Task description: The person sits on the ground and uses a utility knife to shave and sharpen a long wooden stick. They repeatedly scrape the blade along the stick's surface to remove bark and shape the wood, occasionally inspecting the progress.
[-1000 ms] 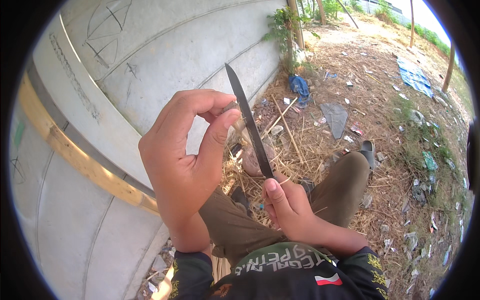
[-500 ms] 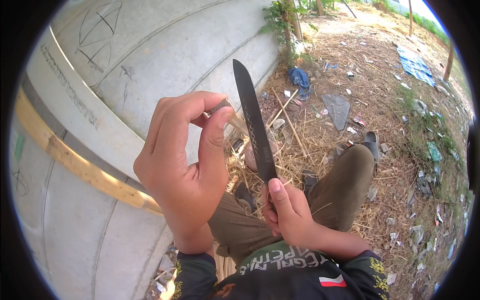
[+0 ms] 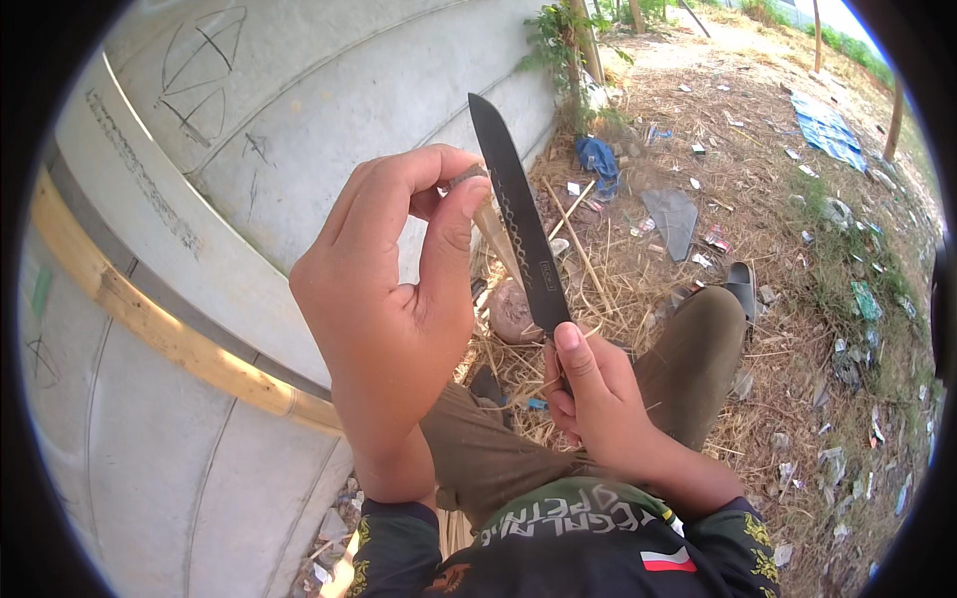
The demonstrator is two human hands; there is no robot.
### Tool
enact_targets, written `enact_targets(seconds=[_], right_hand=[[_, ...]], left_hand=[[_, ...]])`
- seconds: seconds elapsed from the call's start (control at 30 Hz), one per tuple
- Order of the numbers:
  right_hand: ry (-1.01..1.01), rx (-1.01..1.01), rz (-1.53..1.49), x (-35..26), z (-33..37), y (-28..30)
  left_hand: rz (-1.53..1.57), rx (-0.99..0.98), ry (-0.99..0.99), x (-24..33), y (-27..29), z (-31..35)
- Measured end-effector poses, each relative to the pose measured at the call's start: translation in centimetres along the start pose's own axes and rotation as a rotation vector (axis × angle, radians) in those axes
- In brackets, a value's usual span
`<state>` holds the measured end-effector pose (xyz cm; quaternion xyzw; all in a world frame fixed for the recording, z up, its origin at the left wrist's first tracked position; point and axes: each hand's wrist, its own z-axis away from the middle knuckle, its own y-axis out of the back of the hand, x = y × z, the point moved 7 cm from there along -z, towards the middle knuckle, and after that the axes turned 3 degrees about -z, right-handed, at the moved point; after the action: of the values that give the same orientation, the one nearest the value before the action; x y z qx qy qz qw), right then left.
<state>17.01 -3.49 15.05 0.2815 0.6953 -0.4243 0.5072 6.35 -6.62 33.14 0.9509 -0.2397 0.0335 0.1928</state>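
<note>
My left hand (image 3: 394, 264) is raised in front of me, thumb and fingers pinching the dark upper end of a short, pale, tapering piece of wood or bamboo (image 3: 494, 237). Its narrow end slants down to the right and meets or passes behind the blade; I cannot tell whether they touch. A long black-bladed knife (image 3: 520, 214) points up and away, with a wavy pattern along its left side. Around its handle, mostly hidden by the fingers, my right hand (image 3: 601, 387) is closed, thumb near the blade's base.
Between my bent knees a rounded stone (image 3: 513, 311) lies among straw and shavings (image 3: 588, 329). A concrete panel wall (image 3: 299, 110) with a bamboo pole (image 3: 169, 334) runs along the left. Litter, a blue sheet (image 3: 829, 130) and a sandal (image 3: 740, 284) are scattered to the right.
Both hands have shifted up and to the right, with the knife and the pale piece. More of the piece's tapered length and of the stone below now shows.
</note>
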Motion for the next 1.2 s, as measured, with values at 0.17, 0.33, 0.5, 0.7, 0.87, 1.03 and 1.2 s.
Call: enact_targets(seconds=[0.17,0.33,0.5,0.7,0.87,1.03,1.2], right_hand=[[0.312,0.210,-0.151,-5.9,1.9,2.5],[0.259,0.236,-0.281,-2.0,0.7,1.4],[-0.010,0.083,-0.080,-4.3,0.6,1.3],[0.555,0.446,-0.422,-6.0,0.8,2.8],[-0.049,0.084,-0.093,-0.5,-1.2,1.6],[0.023,0.095,-0.182,-3.4,-0.6,2.0],[0.438,0.290,-0.205,-7.4,0.5,3.6]], left_hand=[[0.170,0.018,-0.043,-1.8,-0.5,-0.6],[0.190,0.039,-0.047,-0.2,-1.9,-0.7],[0.140,0.016,-0.088,0.0,-2.3,-1.2],[0.177,0.047,-0.120,-0.9,-3.2,-2.7],[0.165,0.021,-0.022,-0.9,-3.7,-2.6],[0.201,-0.003,-0.045,-1.1,-4.1,-3.1],[0.211,0.011,-0.031,-1.7,-3.9,-3.2]])
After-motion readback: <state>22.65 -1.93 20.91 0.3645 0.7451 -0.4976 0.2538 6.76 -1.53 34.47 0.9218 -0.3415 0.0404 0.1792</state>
